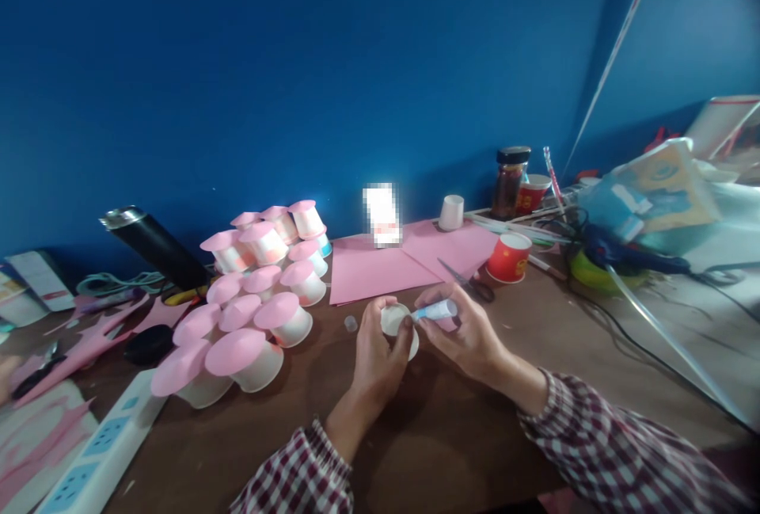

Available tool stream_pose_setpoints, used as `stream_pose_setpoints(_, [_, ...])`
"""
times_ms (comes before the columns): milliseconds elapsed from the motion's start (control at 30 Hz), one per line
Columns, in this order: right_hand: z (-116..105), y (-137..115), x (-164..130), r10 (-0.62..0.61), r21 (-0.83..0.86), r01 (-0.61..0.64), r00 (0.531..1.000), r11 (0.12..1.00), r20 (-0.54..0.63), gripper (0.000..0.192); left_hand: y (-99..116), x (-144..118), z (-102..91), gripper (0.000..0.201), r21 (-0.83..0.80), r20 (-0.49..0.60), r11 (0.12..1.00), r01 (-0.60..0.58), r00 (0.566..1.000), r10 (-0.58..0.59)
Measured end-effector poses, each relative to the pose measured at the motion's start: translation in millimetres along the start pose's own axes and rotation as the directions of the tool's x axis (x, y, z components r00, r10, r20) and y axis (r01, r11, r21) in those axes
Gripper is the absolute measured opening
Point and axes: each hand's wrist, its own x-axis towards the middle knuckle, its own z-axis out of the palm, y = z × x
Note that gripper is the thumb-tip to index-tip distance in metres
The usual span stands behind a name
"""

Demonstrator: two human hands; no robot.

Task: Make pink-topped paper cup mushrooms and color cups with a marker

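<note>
My left hand grips a small white paper cup turned so its bottom faces up and toward me. My right hand holds a small glue tube with its tip touching the cup's bottom. A small clear cap lies on the brown table just left of my left hand. To the left stands a stack of several white cups topped with pink paper discs.
Pink paper sheets and scissors lie behind my hands. A red cup, an upside-down white cup, a jar, a glue gun with cables, a black flask and a white power strip surround the work spot.
</note>
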Motion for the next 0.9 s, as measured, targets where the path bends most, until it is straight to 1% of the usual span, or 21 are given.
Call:
stream_pose_setpoints(300, [-1,1,1,-0.006,0.006,0.006,1.000,1.000,-0.012,0.020,0,1,1.5,0.032,0.009,-0.011,1.000,-0.003,1.000,0.004])
stream_pose_setpoints(433, [-2,1,1,0.026,0.044,-0.026,1.000,0.999,-0.016,0.020,1,1,1.6,0.031,0.023,-0.023,1.000,-0.008,1.000,0.008])
stream_pose_setpoints(567, [-2,1,1,0.093,0.120,-0.090,0.995,0.989,-0.026,0.020,2,2,1.1,0.029,0.033,-0.029,0.999,-0.011,1.000,0.012])
stream_pose_setpoints(667, [-2,0,4,0.153,0.218,-0.135,0.986,0.967,-0.068,0.018,2,2,1.5,0.028,0.030,-0.032,0.999,-0.023,0.999,0.024])
stream_pose_setpoints(800, [-1,1,9,0.209,0.378,-0.146,0.969,0.914,-0.132,0.019,0,1,2.9,0.028,0.011,-0.037,1.000,-0.023,0.999,0.024])
stream_pose_setpoints(900, [-1,3,12,0.235,0.420,-0.153,0.960,0.895,-0.151,0.018,-2,1,3.4,0.029,-0.005,-0.039,1.000,-0.023,0.999,0.023])
